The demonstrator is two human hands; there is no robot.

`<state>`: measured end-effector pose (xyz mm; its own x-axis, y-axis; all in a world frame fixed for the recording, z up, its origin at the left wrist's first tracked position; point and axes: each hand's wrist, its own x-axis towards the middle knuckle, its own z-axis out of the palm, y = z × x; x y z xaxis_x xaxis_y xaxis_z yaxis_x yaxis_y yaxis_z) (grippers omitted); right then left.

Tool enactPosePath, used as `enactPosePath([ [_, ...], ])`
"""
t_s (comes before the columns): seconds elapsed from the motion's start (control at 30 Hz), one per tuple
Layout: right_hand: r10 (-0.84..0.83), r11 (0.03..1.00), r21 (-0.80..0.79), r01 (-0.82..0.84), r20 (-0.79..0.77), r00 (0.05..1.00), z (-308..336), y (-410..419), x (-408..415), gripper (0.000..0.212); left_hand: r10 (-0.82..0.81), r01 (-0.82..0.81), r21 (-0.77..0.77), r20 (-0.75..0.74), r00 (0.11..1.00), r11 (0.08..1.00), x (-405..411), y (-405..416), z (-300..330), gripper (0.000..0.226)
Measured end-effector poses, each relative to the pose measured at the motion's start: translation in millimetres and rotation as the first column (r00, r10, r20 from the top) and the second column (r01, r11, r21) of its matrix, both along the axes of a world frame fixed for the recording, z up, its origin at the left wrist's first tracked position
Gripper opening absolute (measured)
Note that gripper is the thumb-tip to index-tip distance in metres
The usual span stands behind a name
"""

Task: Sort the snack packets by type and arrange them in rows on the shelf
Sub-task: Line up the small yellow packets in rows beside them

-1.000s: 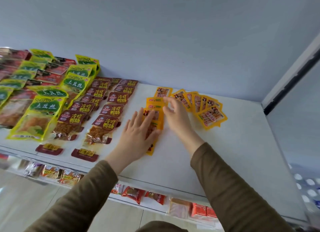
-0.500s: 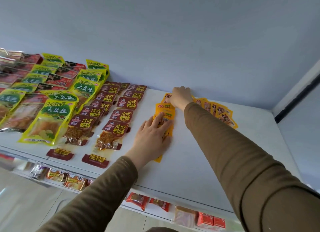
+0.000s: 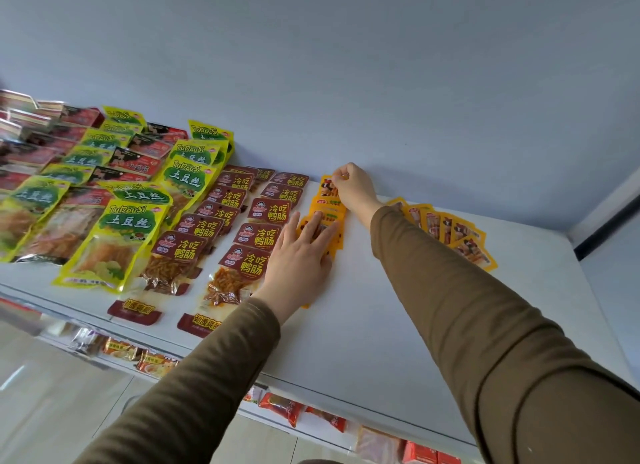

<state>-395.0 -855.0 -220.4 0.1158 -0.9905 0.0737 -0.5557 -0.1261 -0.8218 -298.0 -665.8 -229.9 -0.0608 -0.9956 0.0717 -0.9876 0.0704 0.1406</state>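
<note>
In the head view an orange packet (image 3: 328, 186) was pinched by the right hand (image 3: 353, 186) at the shelf (image 3: 381, 325) back, the orange row (image 3: 323, 221) was pinned under the flat, spread left hand (image 3: 299, 256), so probably the loose pile (image 3: 450, 233) needed grabbing next.

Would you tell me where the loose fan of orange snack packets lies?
In the head view, the fan of orange snack packets lies at the shelf's back right, just beyond the right sleeve.
</note>
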Motion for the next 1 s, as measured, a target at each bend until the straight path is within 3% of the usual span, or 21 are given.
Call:
enactPosePath([
  [0.1, 0.088, 0.99, 0.103, -0.094, 0.059, 0.994, -5, -1, -7, 0.048, -0.003, 0.003, 0.022, -0.015, 1.0, 1.0, 4, 10, -3, 0.065],
  [0.17, 0.158, 0.984, 0.078, -0.159, 0.018, 0.987, -10, -1, -10, 0.053, -0.016, 0.017, 0.053, -0.022, 1.0, 0.998, 5, 20, -4, 0.066],
  [0.3, 0.092, 0.994, -0.058, -0.088, 0.064, 0.994, -18, -1, -12, 0.042, -0.024, 0.025, 0.081, -0.012, 1.0, 0.996, 0, 31, -1, 0.066],
  [0.5, 0.105, 0.993, -0.064, -0.1, 0.068, 0.992, -18, -1, -13, 0.04, 0.039, -0.033, 0.086, -0.062, 0.997, 0.996, -1, 27, 1, 0.072],
  [0.77, 0.076, 0.993, -0.094, -0.068, 0.081, 0.994, -15, -2, -15, 0.023, -0.016, 0.022, 0.099, -0.056, 0.998, 0.995, -3, 21, 1, 0.055],
  [0.9, 0.116, 0.981, -0.155, -0.117, -0.015, 0.993, -15, 2, -13, 0.017, -0.019, 0.024, 0.1, -0.051, 0.999, 0.995, -3, 24, 3, 0.056],
  [1.0, 0.114, 0.975, -0.197, -0.102, 0.048, 0.992, -13, 7, -25, 0.018, 0.009, -0.005, 0.068, -0.061, 0.998, 0.998, -3, 29, 3, 0.058],
])
